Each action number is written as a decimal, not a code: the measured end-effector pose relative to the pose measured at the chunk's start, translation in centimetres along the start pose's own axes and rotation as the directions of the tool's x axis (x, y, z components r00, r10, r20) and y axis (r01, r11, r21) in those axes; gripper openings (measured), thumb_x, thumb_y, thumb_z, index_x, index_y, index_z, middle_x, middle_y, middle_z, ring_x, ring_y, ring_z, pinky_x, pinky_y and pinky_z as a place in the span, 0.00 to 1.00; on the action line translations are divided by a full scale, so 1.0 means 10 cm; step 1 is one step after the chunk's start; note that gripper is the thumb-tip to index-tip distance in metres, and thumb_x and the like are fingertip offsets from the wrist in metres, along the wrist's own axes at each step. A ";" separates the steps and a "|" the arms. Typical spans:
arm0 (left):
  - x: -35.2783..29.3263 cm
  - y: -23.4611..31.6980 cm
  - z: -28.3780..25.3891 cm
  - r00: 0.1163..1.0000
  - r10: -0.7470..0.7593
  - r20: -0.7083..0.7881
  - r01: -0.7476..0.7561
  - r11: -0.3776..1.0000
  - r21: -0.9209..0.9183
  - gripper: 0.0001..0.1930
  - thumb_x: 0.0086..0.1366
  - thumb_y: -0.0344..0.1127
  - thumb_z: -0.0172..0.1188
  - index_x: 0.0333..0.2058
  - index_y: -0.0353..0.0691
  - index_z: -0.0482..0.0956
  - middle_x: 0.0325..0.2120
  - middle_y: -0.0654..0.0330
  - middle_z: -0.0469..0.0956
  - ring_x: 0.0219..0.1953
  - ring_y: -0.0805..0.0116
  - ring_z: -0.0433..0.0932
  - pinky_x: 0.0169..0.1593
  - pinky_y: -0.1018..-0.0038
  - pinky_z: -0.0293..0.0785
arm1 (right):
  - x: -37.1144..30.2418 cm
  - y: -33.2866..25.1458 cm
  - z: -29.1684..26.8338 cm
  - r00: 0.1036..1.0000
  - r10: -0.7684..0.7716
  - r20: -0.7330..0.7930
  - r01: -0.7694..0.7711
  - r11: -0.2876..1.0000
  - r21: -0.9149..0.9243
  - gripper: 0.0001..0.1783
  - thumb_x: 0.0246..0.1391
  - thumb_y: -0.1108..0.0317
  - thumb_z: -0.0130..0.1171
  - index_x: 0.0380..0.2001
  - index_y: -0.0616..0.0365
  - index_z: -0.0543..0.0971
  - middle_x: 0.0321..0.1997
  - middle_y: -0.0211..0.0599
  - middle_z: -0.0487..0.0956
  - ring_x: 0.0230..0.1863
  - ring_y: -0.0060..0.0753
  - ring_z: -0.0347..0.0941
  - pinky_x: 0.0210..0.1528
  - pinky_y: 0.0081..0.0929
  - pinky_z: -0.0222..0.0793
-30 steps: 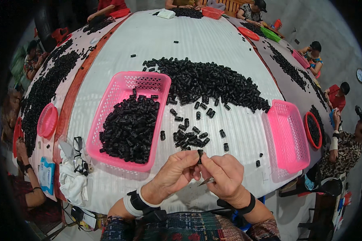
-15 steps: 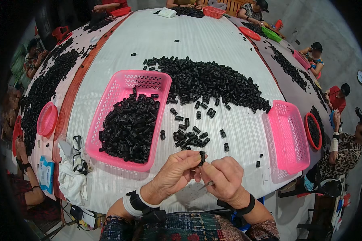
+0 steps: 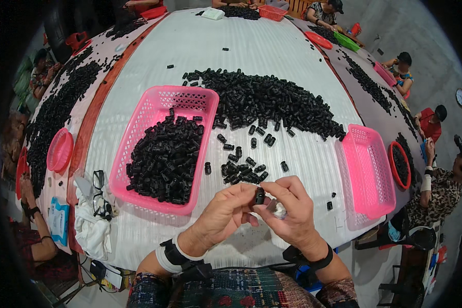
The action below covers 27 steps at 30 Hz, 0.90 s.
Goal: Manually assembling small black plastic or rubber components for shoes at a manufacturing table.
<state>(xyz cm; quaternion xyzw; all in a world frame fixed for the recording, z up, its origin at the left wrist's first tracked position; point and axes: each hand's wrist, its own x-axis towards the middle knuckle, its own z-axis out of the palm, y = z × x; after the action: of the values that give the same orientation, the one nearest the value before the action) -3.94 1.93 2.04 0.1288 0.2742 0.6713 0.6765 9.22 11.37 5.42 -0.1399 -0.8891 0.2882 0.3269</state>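
Just above the table's near edge, both my hands meet at a small black plastic piece (image 3: 260, 195), shaped like a cord lock. My left hand (image 3: 222, 211) is closed on its left side, thumb and finger pinching it. My right hand (image 3: 296, 216) pinches it from the right. A whitish, partly clear object (image 3: 278, 210) shows in the right hand's curled fingers; its kind cannot be made out. Beyond the hands lies a small loose cluster of like black pieces (image 3: 241, 172). On the left, a pink basket (image 3: 119, 177) holds a heap of them.
A large pile of black pieces (image 3: 272, 100) spreads across the table's middle. To the right stands another pink basket (image 3: 369, 169) with no pieces visible inside. Glasses (image 3: 100, 197) rest on white cloth (image 3: 92, 233) at left. Several people work around the table's sides.
My right hand has turned, its fingers now up at the black piece, and the thin pointed tip below it no longer shows. The piece sits slightly lower; the left hand stays nearly in place.
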 end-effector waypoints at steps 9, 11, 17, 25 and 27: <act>-0.02 -0.01 -0.03 0.997 -0.054 0.060 0.060 0.994 -0.095 0.11 0.62 0.36 0.50 0.40 0.36 0.71 0.31 0.63 0.75 0.30 0.77 0.74 0.29 0.81 0.71 | -0.02 -0.02 0.02 0.998 0.067 -0.005 -0.066 0.988 0.137 0.24 0.34 0.75 0.66 0.40 0.62 0.74 0.32 0.38 0.70 0.31 0.30 0.70 0.30 0.22 0.67; -0.02 -0.01 -0.03 0.995 -0.055 0.078 0.062 0.994 -0.095 0.11 0.62 0.36 0.51 0.40 0.36 0.72 0.30 0.63 0.75 0.29 0.77 0.73 0.29 0.81 0.70 | -0.03 0.02 0.03 0.998 0.055 0.001 -0.054 0.988 0.146 0.24 0.34 0.75 0.66 0.40 0.62 0.74 0.32 0.38 0.70 0.32 0.30 0.70 0.30 0.22 0.67; -0.01 -0.04 -0.07 0.998 -0.055 0.041 0.059 0.995 -0.086 0.11 0.62 0.36 0.50 0.38 0.35 0.73 0.28 0.61 0.76 0.28 0.77 0.73 0.28 0.81 0.69 | -0.05 -0.02 0.05 0.998 -0.010 -0.067 0.014 0.998 0.066 0.22 0.32 0.80 0.63 0.37 0.62 0.75 0.31 0.39 0.70 0.28 0.27 0.69 0.25 0.19 0.66; 0.00 -0.06 -0.05 0.999 -0.018 -0.040 0.014 0.995 -0.102 0.09 0.61 0.33 0.52 0.37 0.35 0.73 0.29 0.59 0.75 0.29 0.74 0.73 0.29 0.80 0.69 | -0.07 0.07 0.12 0.947 -0.282 -0.153 0.257 0.953 -0.161 0.22 0.27 0.80 0.65 0.34 0.63 0.76 0.24 0.36 0.71 0.18 0.29 0.65 0.18 0.22 0.61; 0.00 -0.06 -0.06 0.999 -0.007 -0.042 0.003 0.996 -0.093 0.09 0.60 0.33 0.53 0.37 0.35 0.73 0.29 0.60 0.75 0.29 0.74 0.73 0.29 0.80 0.69 | -0.07 0.07 0.11 0.931 -0.334 -0.147 0.302 0.931 -0.206 0.21 0.26 0.81 0.64 0.32 0.64 0.77 0.23 0.35 0.71 0.17 0.29 0.63 0.16 0.22 0.57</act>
<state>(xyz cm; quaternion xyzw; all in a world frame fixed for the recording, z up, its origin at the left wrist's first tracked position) -3.76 1.78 1.18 0.0822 0.2571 0.6842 0.6775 9.07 11.15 3.95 -0.0478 -0.8893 0.1359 0.4341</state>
